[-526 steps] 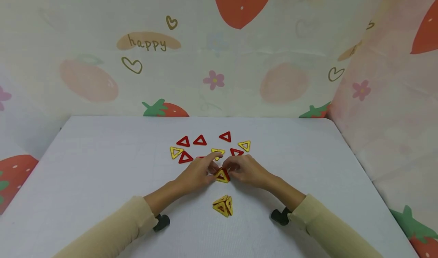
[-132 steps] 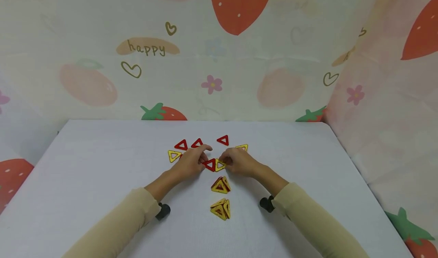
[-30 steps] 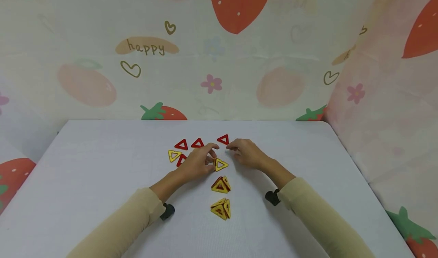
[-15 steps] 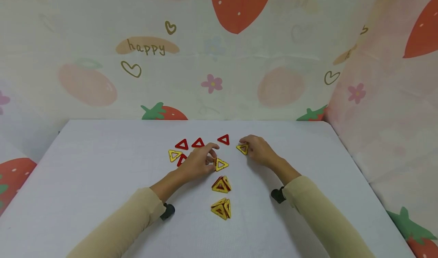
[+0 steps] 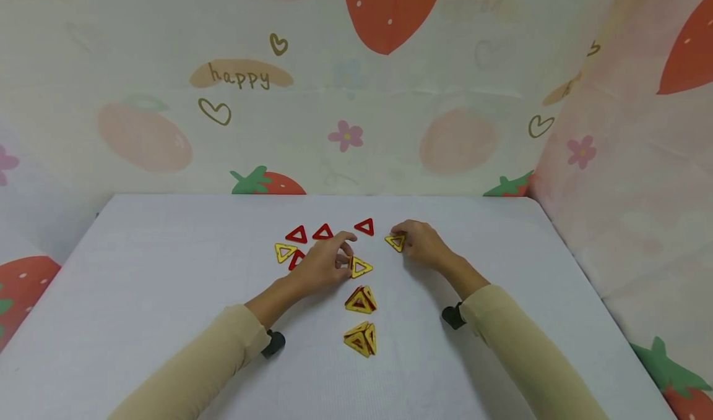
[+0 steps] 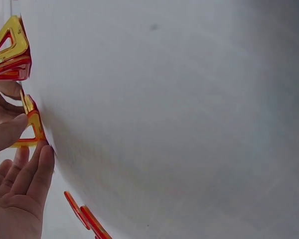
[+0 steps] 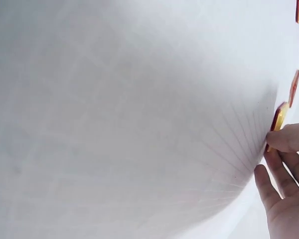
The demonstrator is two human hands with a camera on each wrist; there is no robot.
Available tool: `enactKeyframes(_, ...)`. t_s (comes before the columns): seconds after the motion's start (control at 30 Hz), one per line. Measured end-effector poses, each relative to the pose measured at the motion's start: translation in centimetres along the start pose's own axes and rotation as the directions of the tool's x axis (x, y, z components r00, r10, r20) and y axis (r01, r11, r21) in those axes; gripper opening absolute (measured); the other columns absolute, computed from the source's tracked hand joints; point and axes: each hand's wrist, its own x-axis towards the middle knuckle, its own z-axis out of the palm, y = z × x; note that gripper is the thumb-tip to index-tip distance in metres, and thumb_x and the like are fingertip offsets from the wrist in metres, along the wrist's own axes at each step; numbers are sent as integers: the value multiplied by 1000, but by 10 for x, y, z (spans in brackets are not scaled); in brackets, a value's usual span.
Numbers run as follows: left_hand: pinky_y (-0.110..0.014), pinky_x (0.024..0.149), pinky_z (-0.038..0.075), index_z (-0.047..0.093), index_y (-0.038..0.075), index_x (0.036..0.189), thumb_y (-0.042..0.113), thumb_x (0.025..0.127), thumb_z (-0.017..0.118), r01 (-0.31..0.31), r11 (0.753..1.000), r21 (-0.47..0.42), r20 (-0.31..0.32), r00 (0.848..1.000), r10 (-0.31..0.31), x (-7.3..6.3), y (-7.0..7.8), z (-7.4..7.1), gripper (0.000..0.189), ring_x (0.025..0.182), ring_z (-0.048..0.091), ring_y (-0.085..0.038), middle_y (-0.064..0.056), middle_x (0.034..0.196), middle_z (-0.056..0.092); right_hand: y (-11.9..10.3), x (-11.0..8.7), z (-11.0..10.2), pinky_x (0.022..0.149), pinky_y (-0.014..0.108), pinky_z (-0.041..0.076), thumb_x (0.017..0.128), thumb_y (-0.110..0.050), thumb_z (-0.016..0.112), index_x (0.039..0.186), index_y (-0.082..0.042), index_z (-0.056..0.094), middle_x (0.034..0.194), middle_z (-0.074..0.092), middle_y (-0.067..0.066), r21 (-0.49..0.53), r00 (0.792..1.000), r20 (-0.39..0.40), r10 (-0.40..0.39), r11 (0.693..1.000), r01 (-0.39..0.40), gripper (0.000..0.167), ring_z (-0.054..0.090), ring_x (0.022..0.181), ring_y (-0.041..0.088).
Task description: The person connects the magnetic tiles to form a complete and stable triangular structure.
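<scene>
My left hand [image 5: 322,263] pinches a triangular magnetic tile between thumb and fingers at mid-table; in the left wrist view that tile [image 6: 37,124] looks orange and stands upright. A yellow triangular magnetic tile [image 5: 367,268] lies flat against its right side. Farther right, my right hand [image 5: 424,244] pinches another yellow triangular tile [image 5: 398,249] by its edge, with its fingers partly covering it. The right wrist view shows this tile [image 7: 280,114] under the thumb. Two small pyramids of such tiles, a red-and-yellow one [image 5: 361,309] and a mostly yellow one [image 5: 364,347], stand nearer me.
Loose red tiles [image 5: 296,241] lie behind the left hand, one [image 5: 292,262] partly hidden by it. A yellow tile [image 5: 286,245] lies at their left. Another red tile [image 5: 371,227] lies between the hands at the back. A patterned cloth [image 5: 345,86] hangs behind the white table [image 5: 167,271].
A second pyramid now stands behind the first. In the last second my right hand has moved right and taken hold of the yellow tile there. My left hand has stayed in place.
</scene>
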Motion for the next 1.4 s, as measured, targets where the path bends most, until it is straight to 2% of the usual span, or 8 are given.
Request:
enactKeyframes(0.2,-38,90,56,50,2,135,-1,86,74,6,1000,-3,4,1000,-6,0,2,0,55,103,70,-26,-10,108,65,0,0,1,108,46,42,90,9,56,124,1,65,125,66,13,0,1000,4,10,1000,-10,37,56,123,30)
enactKeyframes(0.73,-37,90,56,50,3,136,-1,86,74,25,1000,-5,1,1000,-25,0,2,0,56,102,70,-24,-9,108,65,-12,-2,6,105,41,46,90,9,62,123,-1,66,123,66,11,29,999,31,-29,999,28,35,60,117,25)
enactKeyframes(1.23,-35,89,56,51,3,136,-1,85,75,25,1000,-5,-5,1000,-25,0,3,0,57,102,70,-23,-9,107,66,-26,-2,16,101,42,49,88,9,65,117,0,69,116,69,11,-2,988,33,-150,989,150,31,64,111,25)
enactKeyframes(1.4,-35,89,56,51,3,135,-2,84,76,22,1000,-12,-2,1000,-23,-1,4,-1,57,102,70,-24,-9,107,66,-30,-1,18,102,41,48,88,9,65,116,-1,69,116,70,10,-1,987,37,-156,988,156,30,64,111,24)
